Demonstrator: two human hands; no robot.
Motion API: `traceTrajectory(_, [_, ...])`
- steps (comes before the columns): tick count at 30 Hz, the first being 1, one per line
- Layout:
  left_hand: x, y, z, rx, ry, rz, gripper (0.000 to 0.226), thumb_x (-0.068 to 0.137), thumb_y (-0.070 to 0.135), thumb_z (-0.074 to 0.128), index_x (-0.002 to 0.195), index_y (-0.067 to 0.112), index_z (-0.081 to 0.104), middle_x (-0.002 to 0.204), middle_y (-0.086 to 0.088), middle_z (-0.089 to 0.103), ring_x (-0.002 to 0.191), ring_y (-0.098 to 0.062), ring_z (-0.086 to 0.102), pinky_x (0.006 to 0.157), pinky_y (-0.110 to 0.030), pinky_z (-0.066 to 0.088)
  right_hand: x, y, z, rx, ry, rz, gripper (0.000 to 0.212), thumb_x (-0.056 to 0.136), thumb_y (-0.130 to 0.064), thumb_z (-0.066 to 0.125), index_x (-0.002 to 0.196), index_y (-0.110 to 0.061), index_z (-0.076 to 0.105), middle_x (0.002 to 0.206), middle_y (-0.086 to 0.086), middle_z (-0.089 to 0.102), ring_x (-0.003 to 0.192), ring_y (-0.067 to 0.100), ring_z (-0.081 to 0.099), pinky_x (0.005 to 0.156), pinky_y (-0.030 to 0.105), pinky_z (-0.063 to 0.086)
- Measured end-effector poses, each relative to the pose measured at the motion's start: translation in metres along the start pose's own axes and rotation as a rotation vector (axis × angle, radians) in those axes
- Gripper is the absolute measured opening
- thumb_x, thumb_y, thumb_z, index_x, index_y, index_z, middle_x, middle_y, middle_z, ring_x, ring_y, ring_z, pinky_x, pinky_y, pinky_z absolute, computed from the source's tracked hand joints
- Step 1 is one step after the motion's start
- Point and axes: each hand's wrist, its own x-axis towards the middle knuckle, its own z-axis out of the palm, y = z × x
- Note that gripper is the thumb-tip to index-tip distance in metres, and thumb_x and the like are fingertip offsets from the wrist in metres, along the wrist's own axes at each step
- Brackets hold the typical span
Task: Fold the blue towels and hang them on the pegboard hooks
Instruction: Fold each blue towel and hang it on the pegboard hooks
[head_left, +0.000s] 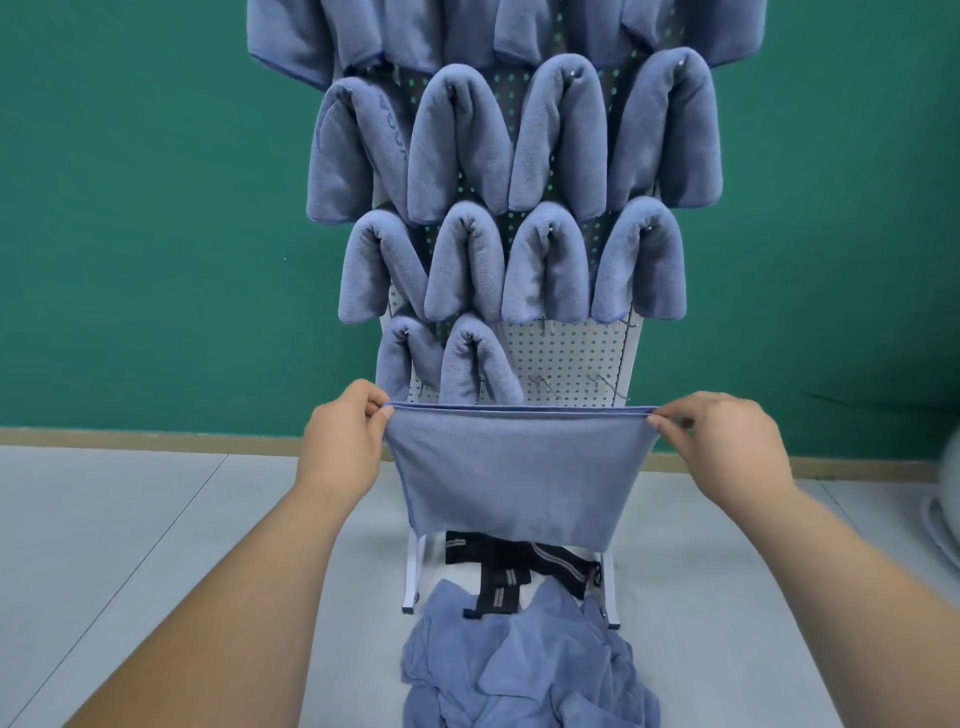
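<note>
L hand (340, 441) & R hand (727, 447) each pinch a top corner of folded blue microfibre towel (514, 478), held taut before white perforated pegboard (566, 358). Below, pale grey floor (130, 530) w/ crumpled blue towel pile (524, 670); behind, green wall (130, 208). Rows of hung blue towels (462, 145) cover pegboard above.

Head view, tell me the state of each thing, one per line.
held towel: folded double, stretched taut in the air.
left grip: pinching its top left corner.
right grip: pinching its top right corner.
hung towels: folded, hanging on pegboard.
towel pile: crumpled on floor.
</note>
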Motion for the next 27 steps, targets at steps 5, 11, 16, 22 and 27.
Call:
traceTrajectory(5, [0.001,-0.004,0.003,0.035,0.015,0.011,0.012,0.103,0.02,0.065,0.112,0.024,0.071,0.087,0.009,0.072,0.081,-0.022,0.066,0.074,-0.033,0.05,0.003,-0.01,-0.013,0.1,0.098,0.009,0.022,0.085,-0.028,0.086,0.106,-0.025,0.079,0.08,-0.006,0.076,0.074,0.024,0.068,0.065,0.034,0.054])
traceTrajectory(11, [0.001,-0.01,0.004,0.106,0.032,-0.042,0.018,0.102,0.02,0.059,0.107,0.021,0.077,0.087,-0.006,0.075,0.084,-0.035,0.066,0.07,-0.038,0.052,0.005,-0.017,-0.016,0.285,-0.224,0.079,0.014,0.092,-0.041,0.078,0.084,-0.03,0.077,0.083,-0.011,0.071,0.082,0.012,0.064,0.07,0.033,0.05])
traceTrajectory(16, [0.005,-0.016,0.001,0.088,0.054,-0.165,0.018,0.104,0.024,0.055,0.102,0.02,0.072,0.084,-0.004,0.07,0.079,-0.031,0.062,0.067,-0.034,0.047,0.002,-0.023,-0.035,0.734,-0.452,0.127,0.017,0.094,-0.034,0.079,0.082,-0.022,0.077,0.087,-0.005,0.078,0.079,0.012,0.07,0.081,0.031,0.057])
traceTrajectory(22, [0.004,0.005,-0.001,-0.032,0.005,-0.203,0.016,0.104,0.022,0.053,0.096,0.017,0.066,0.086,0.003,0.068,0.084,-0.027,0.061,0.074,-0.036,0.046,0.002,-0.021,-0.025,0.34,-0.218,0.074,0.011,0.103,-0.031,0.065,0.092,-0.03,0.063,0.087,-0.006,0.074,0.082,0.017,0.069,0.072,0.035,0.053])
traceTrajectory(27, [0.004,0.04,-0.011,-0.616,0.1,-0.413,0.02,0.097,0.02,0.049,0.094,0.005,0.062,0.086,0.0,0.058,0.076,-0.019,0.047,0.068,-0.033,0.041,0.006,-0.028,-0.03,1.027,-0.122,0.347,0.017,0.106,-0.032,0.061,0.1,-0.018,0.069,0.088,0.001,0.072,0.081,0.018,0.061,0.079,0.042,0.051])
